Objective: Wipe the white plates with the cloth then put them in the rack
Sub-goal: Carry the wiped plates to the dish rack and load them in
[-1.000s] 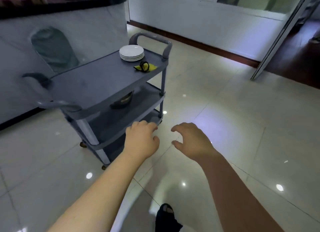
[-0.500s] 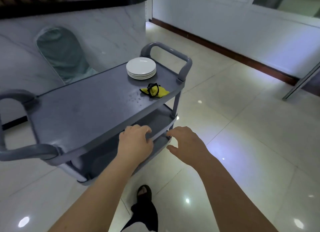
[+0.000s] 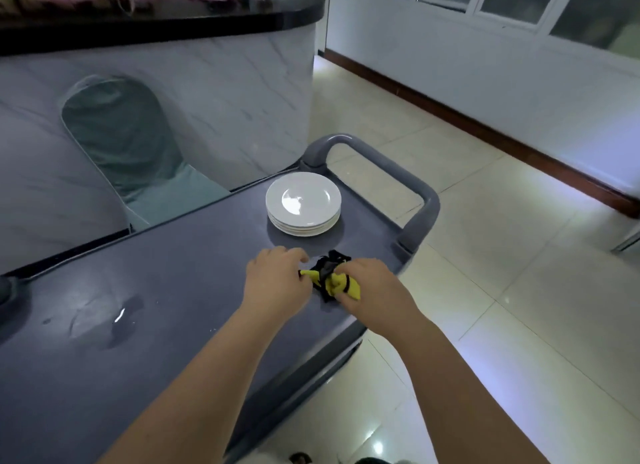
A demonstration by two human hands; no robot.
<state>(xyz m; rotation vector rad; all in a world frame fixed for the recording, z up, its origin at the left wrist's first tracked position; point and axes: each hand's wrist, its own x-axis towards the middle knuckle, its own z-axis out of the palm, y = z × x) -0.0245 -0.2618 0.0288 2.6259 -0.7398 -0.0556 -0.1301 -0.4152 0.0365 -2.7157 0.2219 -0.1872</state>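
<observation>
Near the front edge of the grey cart top point(image 3: 156, 290), close to its handle point(image 3: 417, 200) end, we hold the yellow, black-trimmed cloth point(image 3: 337, 283) with both hands. Our left hand point(image 3: 277, 283) pinches its left tip, and our right hand point(image 3: 375, 287) curls around its bunched right part. The stack of white plates point(image 3: 303, 202) sits just beyond, at the far corner beside the handle. A wet patch point(image 3: 117, 321) glistens further left.

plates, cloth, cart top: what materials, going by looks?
Plates: likely glazed ceramic, glossy white with a sharp highlight. Cloth: soft yellow-and-black fabric, crumpled. Cart top: probably moulded grey plastic, semi-matte with a faint sheen.
</observation>
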